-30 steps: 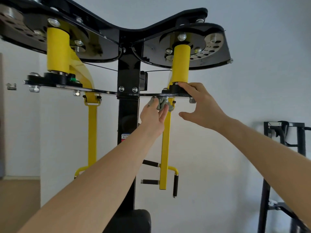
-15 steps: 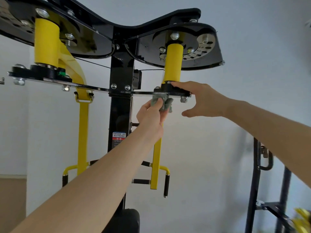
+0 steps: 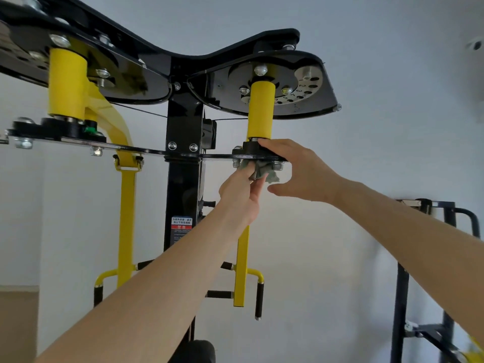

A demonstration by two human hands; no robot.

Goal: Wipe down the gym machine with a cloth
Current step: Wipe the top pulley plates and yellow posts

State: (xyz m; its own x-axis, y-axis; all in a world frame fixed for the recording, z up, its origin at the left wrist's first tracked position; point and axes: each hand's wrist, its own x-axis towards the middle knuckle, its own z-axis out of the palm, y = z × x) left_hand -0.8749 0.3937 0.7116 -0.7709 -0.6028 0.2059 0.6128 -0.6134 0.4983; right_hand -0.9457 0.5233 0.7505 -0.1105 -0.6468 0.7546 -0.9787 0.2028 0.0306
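The left hand [image 3: 239, 191] pinches a crumpled grey-green cloth [image 3: 258, 171] against the underside of the gym machine's [image 3: 183, 184] black crossplate [image 3: 217, 155], among the bolts [image 3: 278, 166]. The right hand [image 3: 301, 171] is spread, fingers resting atop the plate. Wiping well here likely means working the cloth around each bolt head.

Our left hand [image 3: 240, 195] has slid the cloth [image 3: 258, 171] a little rightward along the underside of the bar [image 3: 146, 151], and it now sits bunched between the bolts. Our right hand [image 3: 301, 172] has drawn closer, its thumb near the cloth's hanging end.
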